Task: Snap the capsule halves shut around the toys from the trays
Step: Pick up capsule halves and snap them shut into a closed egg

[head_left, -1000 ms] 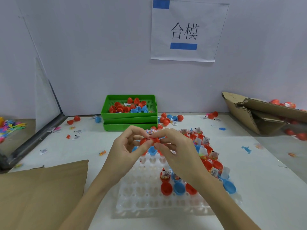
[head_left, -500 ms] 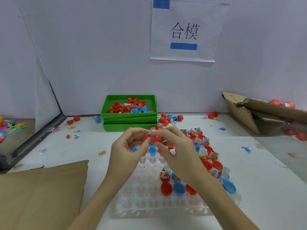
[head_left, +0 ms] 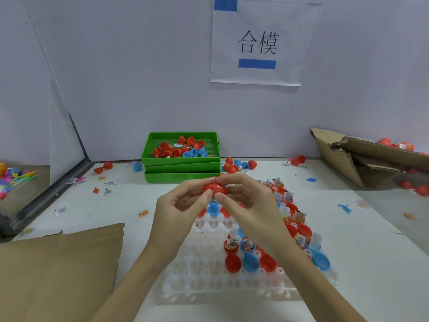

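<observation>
White surface (head_left: 348,263) carries everything: brown cardboard sheet (head_left: 58,270) at near left, torn cardboard box (head_left: 362,156) at far right, stacked green trays (head_left: 181,163) at the back w/ loose red and blue halves, clear cell tray (head_left: 209,270) in the middle, its right side filled w/ open halves, toys and paper slips. Above that tray, left hand (head_left: 178,205) and right hand (head_left: 246,205) meet on one red capsule (head_left: 214,189); fingers of both curl round it, thumbs and forefingers pinching from either side, seam showing between halves. Step looks like the closing squeeze; whether it has clicked, can't tell. Next prob. needs a firm push together, then setting it aside. Nothing blocks the hands; stray capsules and bits litter the surface.
</observation>
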The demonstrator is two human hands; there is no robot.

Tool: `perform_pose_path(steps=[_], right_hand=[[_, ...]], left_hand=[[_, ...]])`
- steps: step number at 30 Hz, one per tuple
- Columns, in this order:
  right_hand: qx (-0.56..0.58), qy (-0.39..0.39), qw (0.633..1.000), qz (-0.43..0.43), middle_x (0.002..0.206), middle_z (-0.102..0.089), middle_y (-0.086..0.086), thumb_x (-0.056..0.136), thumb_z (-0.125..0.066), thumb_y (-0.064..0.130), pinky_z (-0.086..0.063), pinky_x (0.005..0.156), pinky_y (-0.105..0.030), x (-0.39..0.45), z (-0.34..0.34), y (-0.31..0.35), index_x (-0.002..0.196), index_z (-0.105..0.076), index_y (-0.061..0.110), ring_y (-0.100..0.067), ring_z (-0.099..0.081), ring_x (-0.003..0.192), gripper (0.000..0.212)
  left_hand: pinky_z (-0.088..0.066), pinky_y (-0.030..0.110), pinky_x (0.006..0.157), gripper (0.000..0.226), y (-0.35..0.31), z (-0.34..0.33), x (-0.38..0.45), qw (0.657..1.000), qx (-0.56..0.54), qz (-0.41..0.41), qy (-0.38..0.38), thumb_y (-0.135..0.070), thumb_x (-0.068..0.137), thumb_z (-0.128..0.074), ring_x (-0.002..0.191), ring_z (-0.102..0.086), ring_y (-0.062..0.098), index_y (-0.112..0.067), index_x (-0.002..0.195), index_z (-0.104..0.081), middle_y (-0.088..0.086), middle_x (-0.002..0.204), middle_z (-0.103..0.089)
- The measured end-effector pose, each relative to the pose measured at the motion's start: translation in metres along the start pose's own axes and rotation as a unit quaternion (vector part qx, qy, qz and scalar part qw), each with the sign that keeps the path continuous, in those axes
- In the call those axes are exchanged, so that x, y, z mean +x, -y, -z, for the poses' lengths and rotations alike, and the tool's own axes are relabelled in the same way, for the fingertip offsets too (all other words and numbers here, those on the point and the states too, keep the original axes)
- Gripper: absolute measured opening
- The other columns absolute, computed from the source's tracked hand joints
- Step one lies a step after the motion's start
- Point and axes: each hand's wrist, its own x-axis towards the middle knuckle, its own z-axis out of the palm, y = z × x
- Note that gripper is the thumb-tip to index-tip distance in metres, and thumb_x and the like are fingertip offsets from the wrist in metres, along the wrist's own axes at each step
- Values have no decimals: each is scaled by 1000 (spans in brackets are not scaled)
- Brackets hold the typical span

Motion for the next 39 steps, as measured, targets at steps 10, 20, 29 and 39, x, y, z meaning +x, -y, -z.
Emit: perform_pose_path(steps=[10,20,29,39], right_hand=[[20,11,1000,-5,107,-75,5,88,-80,19,-61,86,-27,-2,-2,3,116,-70,15,-13,-74,99,29],[7,-3,1000,17,103,-75,18,92,-75,21,-58,84,-18,0,1,6,114,-70,27,-8,-73,101,23],[36,9,999,-25,107,-77,11,91,-75,16,-61,87,-26,-1,3,6,116,-74,26,-10,-74,103,27],[39,30,996,-78,116,-77,10,92,-75,14,-59,93,-25,-4,-2,4,136,-65,19,-4,-72,107,45]], left_hand=[[-59,19,85,25,4,2,0,999,49,-15,-16,-8,96,-71,102,-75,13,-27,111,-77,-8,104,-79],[-58,17,85,37,1,2,1,1000,-12,-14,-3,-13,84,-79,104,-76,13,-28,118,-78,-6,110,-80],[-61,22,85,33,6,5,0,995,62,-74,-29,-28,77,-86,97,-78,16,-32,109,-78,-8,101,-80],[-55,18,94,40,10,7,0,961,209,-178,-22,-20,82,-81,111,-71,9,-27,120,-73,-18,113,-76]])
